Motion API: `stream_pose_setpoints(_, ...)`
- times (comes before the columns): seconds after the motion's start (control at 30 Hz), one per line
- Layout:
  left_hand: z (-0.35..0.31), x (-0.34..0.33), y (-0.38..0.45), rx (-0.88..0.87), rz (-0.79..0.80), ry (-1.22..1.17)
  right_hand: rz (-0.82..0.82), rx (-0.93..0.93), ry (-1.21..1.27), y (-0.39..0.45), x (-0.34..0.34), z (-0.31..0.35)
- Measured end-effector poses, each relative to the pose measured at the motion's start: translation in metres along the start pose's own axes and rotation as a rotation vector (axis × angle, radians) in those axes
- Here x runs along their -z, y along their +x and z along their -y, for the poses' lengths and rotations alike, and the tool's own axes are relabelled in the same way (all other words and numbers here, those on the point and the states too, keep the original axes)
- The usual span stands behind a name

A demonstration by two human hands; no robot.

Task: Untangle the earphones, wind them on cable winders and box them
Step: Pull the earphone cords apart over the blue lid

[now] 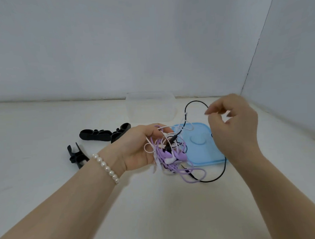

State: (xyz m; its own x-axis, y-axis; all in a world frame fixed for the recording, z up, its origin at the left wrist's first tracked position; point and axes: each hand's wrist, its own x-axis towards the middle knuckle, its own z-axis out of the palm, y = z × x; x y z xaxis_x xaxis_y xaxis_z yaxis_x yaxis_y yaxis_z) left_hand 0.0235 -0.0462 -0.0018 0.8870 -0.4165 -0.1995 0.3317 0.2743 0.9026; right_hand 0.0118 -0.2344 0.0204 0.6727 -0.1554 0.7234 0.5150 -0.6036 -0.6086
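1. Left hand (pixel 138 147): I see it palm-up above the table (pixel 46 180); fingers curled round a tangle of earphones (pixel 170 155), purple, white and black cords mixed; pearl bracelet (pixel 106 167) on the wrist.
2. Right hand (pixel 233 128): raised above the blue lid (pixel 199 141); thumb and forefinger pinching the black cable (pixel 190 104), which loops up from the tangle.
3. Cable winders (pixel 104 134): black; lying on the table left of the hands; another winder (pixel 76 155) nearer, beside the left wrist.
4. Clear box (pixel 150 107): standing behind the lid, by the wall.

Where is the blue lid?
In the head view, the blue lid lies flat on the table right of centre, just in front of the clear box, behind the earphone tangle.
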Motion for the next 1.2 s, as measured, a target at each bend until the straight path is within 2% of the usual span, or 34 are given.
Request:
stream_pose_setpoints(0.1, -0.001, 0.000, -0.002, -0.030, 0.001, 0.003, 0.257, -0.194, 0.145, 0.000, -0.004, 0.005)
stream_pose_setpoints(0.17, -0.002, -0.001, -0.003, -0.042, 0.042, -0.007, 0.418, -0.309, 0.106, 0.000, -0.006, 0.003)
stream_pose_setpoints(0.27, -0.002, -0.002, -0.006, -0.016, 0.142, 0.001, 0.499, -0.458, 0.077, 0.001, -0.009, -0.003)
stream_pose_setpoints(0.4, -0.001, -0.003, -0.008, 0.024, 0.207, 0.010, 0.585, -0.677, 0.411, 0.001, -0.008, -0.004)
stream_pose_setpoints(0.47, -0.002, -0.005, -0.009, 0.026, 0.172, 0.025, 0.576, -0.695, 0.541, 0.003, -0.005, -0.004)
stream_pose_setpoints(0.53, -0.002, -0.006, -0.007, -0.004, 0.050, 0.087, 0.532, -0.703, 0.629, 0.007, -0.001, -0.003)
stream_pose_setpoints(0.63, -0.003, -0.003, 0.000, -0.200, -0.238, 0.198, 0.431, -0.726, 0.751, 0.013, 0.004, -0.005)
stream_pose_setpoints(0.73, -0.007, 0.000, 0.000, -0.310, -0.336, 0.246, 0.333, -0.764, 0.864, 0.016, 0.005, -0.010)
stream_pose_setpoints(0.8, -0.007, 0.002, -0.003, -0.342, -0.313, 0.421, 0.257, -0.798, 0.979, 0.019, 0.007, -0.013)
stream_pose_setpoints(0.87, -0.006, 0.002, -0.004, -0.361, -0.342, 0.734, 0.174, -0.839, 1.094, 0.023, 0.010, -0.018)
stream_pose_setpoints(0.93, -0.004, 0.003, -0.005, -0.375, -0.397, 0.941, 0.115, -0.867, 1.143, 0.026, 0.013, -0.022)
stream_pose_setpoints(1.03, -0.004, 0.005, -0.005, -0.450, -0.546, 1.130, 0.077, -0.891, 1.110, 0.026, 0.012, -0.025)
stream_pose_setpoints(1.1, -0.004, 0.005, -0.002, -0.510, -0.619, 1.047, 0.079, -0.885, 1.060, 0.024, 0.011, -0.025)
stream_pose_setpoints(1.2, -0.005, -0.003, 0.001, -0.512, -0.549, 0.613, 0.070, -0.884, 1.003, 0.024, 0.010, -0.026)
